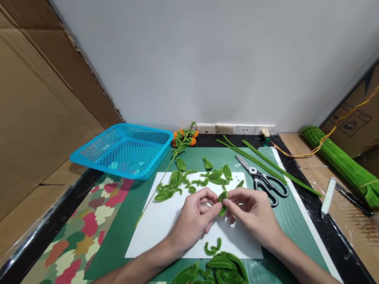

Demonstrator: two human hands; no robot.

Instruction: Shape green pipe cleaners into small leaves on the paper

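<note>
Over a white sheet of paper (156, 225), my left hand (195, 215) and my right hand (250, 211) both pinch a small green pipe-cleaner leaf (222, 200) between thumbs and fingertips. Part of the leaf is hidden by the fingers. Beyond my hands lie several fuzzy green leaves (176, 178) and short curled pieces. Closer to me, a pile of larger green leaves (228, 275) rests across the paper's near side and the mat, with a small curled green piece (212, 247) just above it.
A blue mesh basket (123, 170) stands at the back left, beside a stem with orange flowers (184, 139). Black-handled scissors (266, 180) and long green pipe cleaners (262, 160) lie right of the paper. Farther right are a green pipe-cleaner bundle (351, 167) and a white tool (328, 197).
</note>
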